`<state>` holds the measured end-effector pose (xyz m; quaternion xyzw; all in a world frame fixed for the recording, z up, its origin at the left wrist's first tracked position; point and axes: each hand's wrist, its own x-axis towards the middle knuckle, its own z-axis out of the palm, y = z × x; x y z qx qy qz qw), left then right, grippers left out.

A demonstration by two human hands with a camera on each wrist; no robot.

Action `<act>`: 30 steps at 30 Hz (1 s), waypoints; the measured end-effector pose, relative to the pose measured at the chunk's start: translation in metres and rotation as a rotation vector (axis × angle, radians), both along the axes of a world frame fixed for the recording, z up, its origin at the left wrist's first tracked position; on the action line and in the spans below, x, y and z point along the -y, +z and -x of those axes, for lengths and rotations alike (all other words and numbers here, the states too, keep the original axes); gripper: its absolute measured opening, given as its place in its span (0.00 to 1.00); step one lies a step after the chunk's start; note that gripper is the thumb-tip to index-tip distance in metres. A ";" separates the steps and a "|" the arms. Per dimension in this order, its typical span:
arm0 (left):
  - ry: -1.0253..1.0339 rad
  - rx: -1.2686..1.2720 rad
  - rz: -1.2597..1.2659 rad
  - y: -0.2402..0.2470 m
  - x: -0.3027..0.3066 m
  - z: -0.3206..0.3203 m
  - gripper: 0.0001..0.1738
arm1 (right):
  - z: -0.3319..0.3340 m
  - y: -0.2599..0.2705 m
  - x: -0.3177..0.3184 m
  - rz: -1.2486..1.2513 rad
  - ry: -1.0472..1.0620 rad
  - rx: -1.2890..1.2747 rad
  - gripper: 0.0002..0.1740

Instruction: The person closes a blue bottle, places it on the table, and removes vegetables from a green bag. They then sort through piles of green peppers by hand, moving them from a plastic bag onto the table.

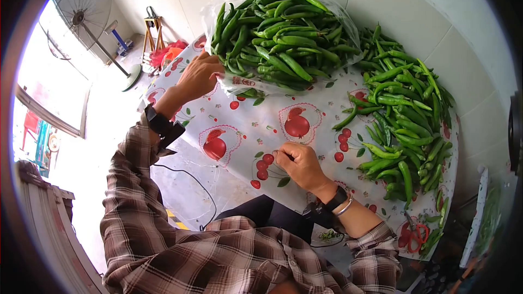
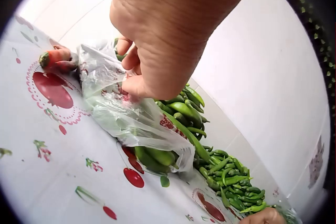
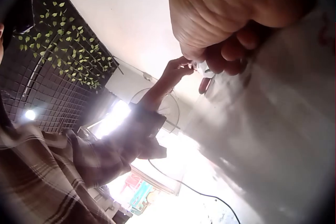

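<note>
A clear plastic bag [image 1: 239, 83] heaped with long green peppers [image 1: 283, 38] stands at the back of the table. My left hand [image 1: 200, 75] pinches the bag's edge at its left side. The left wrist view shows the thumb and fingers of that left hand [image 2: 163, 56] bunched on the crumpled bag [image 2: 113, 98], with peppers [image 2: 184, 111] showing behind it. Nearer the front edge, my right hand [image 1: 300, 166] rests over the patterned tablecloth [image 1: 256, 130], fingers curled, with nothing visible in it. The right wrist view has its fingers [image 3: 231, 53] folded toward the palm.
A loose pile of green peppers [image 1: 408, 120] covers the table's right side. Red-handled scissors [image 1: 418, 237] lie at the front right corner. A tiled wall [image 1: 403, 0] borders the back. On the floor at left stands a fan [image 1: 81, 16]; a black cable [image 1: 210, 190] hangs below the table edge.
</note>
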<state>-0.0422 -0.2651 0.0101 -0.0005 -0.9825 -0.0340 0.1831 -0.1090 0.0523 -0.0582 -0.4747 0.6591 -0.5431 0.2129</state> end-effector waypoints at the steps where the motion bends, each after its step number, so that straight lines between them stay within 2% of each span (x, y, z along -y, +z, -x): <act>1: 0.025 -0.013 -0.002 0.000 -0.001 -0.003 0.09 | 0.000 0.001 0.000 0.008 -0.007 -0.002 0.12; 5: -0.021 -0.095 -0.004 0.000 -0.003 -0.010 0.08 | -0.001 0.004 0.000 0.012 -0.077 -0.047 0.13; 8: -0.023 -0.061 0.028 0.000 -0.003 -0.014 0.06 | 0.002 -0.002 -0.001 0.073 -0.028 -0.118 0.14; 9: 0.015 -0.013 0.001 0.005 -0.010 -0.014 0.08 | 0.003 -0.003 -0.002 0.021 -0.019 -0.140 0.14; 11: 0.005 -0.002 0.010 0.003 -0.013 -0.011 0.09 | 0.002 -0.007 0.000 0.119 -0.043 -0.139 0.14; 14: -0.018 0.006 0.011 0.011 -0.023 -0.003 0.15 | 0.001 0.000 -0.006 0.021 -0.006 -0.003 0.14; 18: -0.015 -0.053 0.054 0.029 -0.056 0.020 0.17 | 0.003 -0.001 -0.008 -0.001 0.015 -0.021 0.15; 20: -0.150 -0.025 0.021 0.040 -0.079 0.037 0.21 | 0.002 -0.004 -0.007 -0.018 0.026 -0.050 0.16; 22: -0.268 0.001 -0.006 0.046 -0.103 0.058 0.18 | 0.002 -0.001 -0.008 -0.036 0.027 -0.042 0.16; 24: -0.400 0.052 -0.055 0.044 -0.126 0.082 0.16 | 0.002 0.000 -0.008 -0.054 0.036 -0.042 0.16; 28: -0.465 0.264 -0.303 0.013 -0.170 0.124 0.07 | 0.001 -0.004 -0.008 -0.033 0.033 -0.067 0.14; 30: -0.351 0.476 -0.347 0.005 -0.197 0.142 0.11 | 0.002 -0.009 -0.007 -0.049 0.049 -0.070 0.13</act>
